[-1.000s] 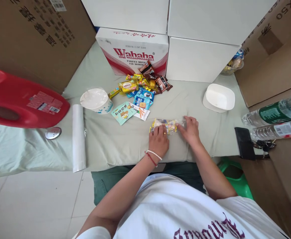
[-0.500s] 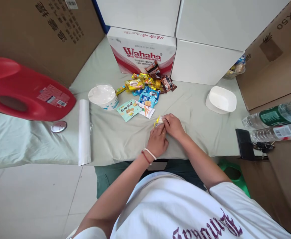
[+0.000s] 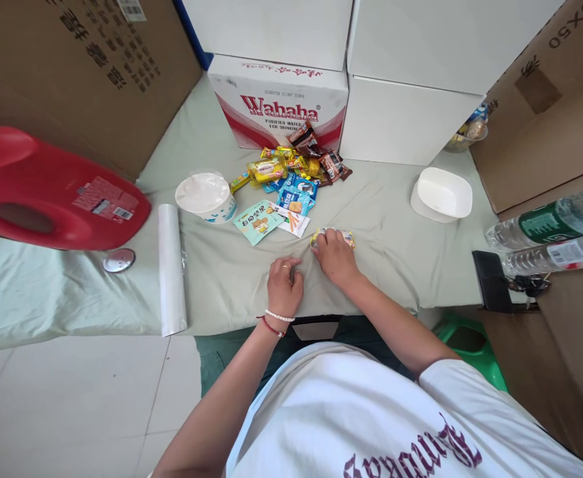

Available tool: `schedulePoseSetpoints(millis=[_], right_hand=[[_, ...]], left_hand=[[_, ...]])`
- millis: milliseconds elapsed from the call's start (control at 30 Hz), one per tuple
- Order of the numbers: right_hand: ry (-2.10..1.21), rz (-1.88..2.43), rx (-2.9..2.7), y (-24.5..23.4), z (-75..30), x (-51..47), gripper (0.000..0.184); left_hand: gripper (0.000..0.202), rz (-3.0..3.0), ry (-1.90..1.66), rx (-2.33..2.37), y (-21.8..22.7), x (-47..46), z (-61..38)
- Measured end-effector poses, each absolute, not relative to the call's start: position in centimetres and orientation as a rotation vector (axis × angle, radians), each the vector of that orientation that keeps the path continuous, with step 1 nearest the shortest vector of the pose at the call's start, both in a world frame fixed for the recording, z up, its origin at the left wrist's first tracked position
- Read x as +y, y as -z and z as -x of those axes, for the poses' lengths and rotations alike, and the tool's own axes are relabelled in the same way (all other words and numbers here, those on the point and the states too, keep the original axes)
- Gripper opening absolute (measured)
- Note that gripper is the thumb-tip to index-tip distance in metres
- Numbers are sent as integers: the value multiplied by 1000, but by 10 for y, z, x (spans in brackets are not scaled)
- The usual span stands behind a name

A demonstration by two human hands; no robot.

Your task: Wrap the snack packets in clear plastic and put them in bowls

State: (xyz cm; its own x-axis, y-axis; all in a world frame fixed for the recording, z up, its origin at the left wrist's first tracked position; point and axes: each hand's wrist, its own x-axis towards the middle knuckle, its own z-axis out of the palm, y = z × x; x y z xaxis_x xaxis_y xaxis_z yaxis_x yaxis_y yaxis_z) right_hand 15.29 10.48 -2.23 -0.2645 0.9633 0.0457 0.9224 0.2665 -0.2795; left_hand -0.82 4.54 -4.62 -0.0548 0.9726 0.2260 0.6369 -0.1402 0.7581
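Note:
My right hand [image 3: 334, 257] is curled over a small clear bag of yellow snacks [image 3: 332, 235] and presses it onto the pale green cloth [image 3: 232, 279]. My left hand [image 3: 284, 285], with bracelets at the wrist, lies apart on the cloth to the left, fingers curled under, holding nothing that I can see. A pile of loose snack packets [image 3: 291, 176] lies just beyond, in front of the Wahaha box [image 3: 277, 103]. Two flat packets [image 3: 259, 222] lie closest to my hands.
A white paper cup [image 3: 205, 196] and a roll of clear bags [image 3: 170, 269] lie left. A red jug [image 3: 47, 192] and metal cap [image 3: 119, 260] are further left. A white bowl [image 3: 441, 194], a black phone [image 3: 491, 289] and water bottles [image 3: 550, 239] are right. Cardboard and white boxes surround.
The snack bag lay stretched between both hands, then got bunched into a small bundle. My left hand has let go and drawn back left; my right hand stays on the bundle.

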Motion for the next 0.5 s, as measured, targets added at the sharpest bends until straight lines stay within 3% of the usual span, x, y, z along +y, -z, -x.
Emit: schedulePoseSetpoints(millis=[167, 333, 433, 500], right_hand=[[-448, 1654, -2158, 9, -172, 102, 26], [-1045, 1330, -1622, -17, -199, 87, 45], [-1396, 1207, -1314, -16, -204, 78, 51], [-1418, 1201, -1217, -9, -203, 71, 51]], left_hand=[[23, -1530, -1183, 1642, 40, 41, 2], [67, -1130, -1178, 1174, 25, 46, -20], [59, -967, -1123, 1013, 18, 53, -36], [51, -906, -1130, 1052, 18, 56, -47]])
